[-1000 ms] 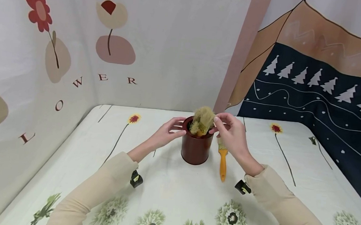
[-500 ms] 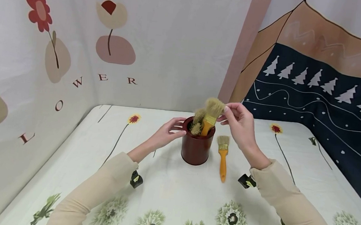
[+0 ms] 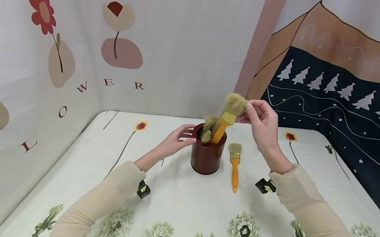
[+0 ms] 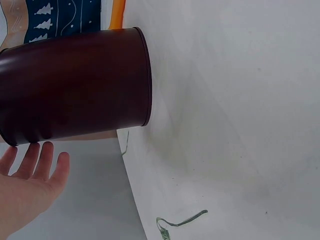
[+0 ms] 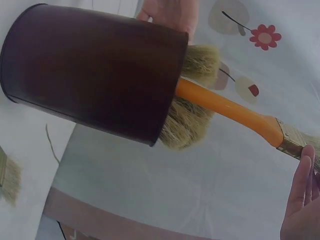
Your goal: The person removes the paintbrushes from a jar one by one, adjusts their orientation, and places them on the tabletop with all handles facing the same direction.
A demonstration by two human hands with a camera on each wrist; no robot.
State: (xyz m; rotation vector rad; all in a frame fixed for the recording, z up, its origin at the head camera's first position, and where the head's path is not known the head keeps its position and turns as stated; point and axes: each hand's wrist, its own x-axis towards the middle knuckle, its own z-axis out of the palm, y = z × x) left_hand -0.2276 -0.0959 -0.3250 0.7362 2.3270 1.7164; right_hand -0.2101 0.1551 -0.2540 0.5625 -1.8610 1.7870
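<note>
A dark red cylindrical can (image 3: 206, 159) stands upright on the table with paintbrushes in it, their bristles (image 3: 211, 124) above the rim. At its left side near the rim, my left hand (image 3: 177, 139) rests its fingertips and thumb against the wall; in the left wrist view the fingers (image 4: 44, 160) are spread and fairly straight. My right hand (image 3: 264, 125) pinches a paintbrush (image 3: 221, 130) by its bristle end. That brush tilts right, its orange handle still partly inside the can, as the right wrist view shows. A second orange-handled paintbrush (image 3: 234, 170) lies right of the can, bristles away from me.
A white cloth with printed flowers covers the table (image 3: 176, 203). Behind it hang a pale printed curtain (image 3: 181, 58) and, at the right, a dark cloth with white trees (image 3: 335, 104). Black wrist cameras (image 3: 143, 189) sit under both sleeves.
My right hand has moved up and to the right, drawing the paintbrush partway out of the can; more of its orange handle shows. My left hand and the can have stayed put.
</note>
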